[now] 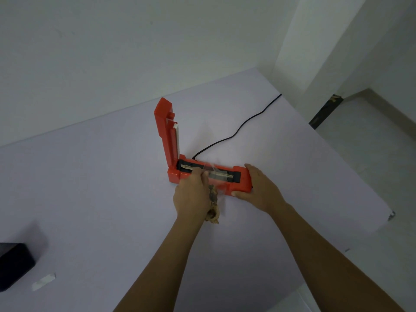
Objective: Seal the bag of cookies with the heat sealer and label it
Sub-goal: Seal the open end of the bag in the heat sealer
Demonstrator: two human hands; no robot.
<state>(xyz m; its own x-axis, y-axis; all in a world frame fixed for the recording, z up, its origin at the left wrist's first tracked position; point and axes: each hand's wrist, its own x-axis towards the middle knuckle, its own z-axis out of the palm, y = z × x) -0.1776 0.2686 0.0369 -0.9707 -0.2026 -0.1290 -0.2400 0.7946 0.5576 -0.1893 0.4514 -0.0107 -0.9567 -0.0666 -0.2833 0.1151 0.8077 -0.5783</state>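
Heat sealer: your orange heat sealer [209, 176] sits near the middle of the pale table [90, 188]. Its base runs left to right across your view, slightly angled so the right end lies nearer you. Its lid arm [167, 131] stands upright from the hinge at the left end.
Sealing strip: the dark channel along the top of the base is exposed, with a pale strip running its length.
Bag of cookies: the clear bag of cookies [213, 199] lies with its long axis pointing away from you. Its open, transparent mouth is draped over the sealing strip, and the brown cookies trail back towards you on the table, just in front of the base.
Left hand: your left hand [192, 194] lies over the left side of the bag, fingers curled and pinching the plastic at the strip. The cookies show just right of your palm.
Right hand: your right hand [256, 188] is spread over the right end of the base, thumb along its front edge, clear of the bag.
Cord: a black cord [236, 131] runs from the back of the sealer to the table's far right edge.
Other items: a dark box [13, 264] and a small white label [44, 282] lie at the near left, well apart from the sealer.
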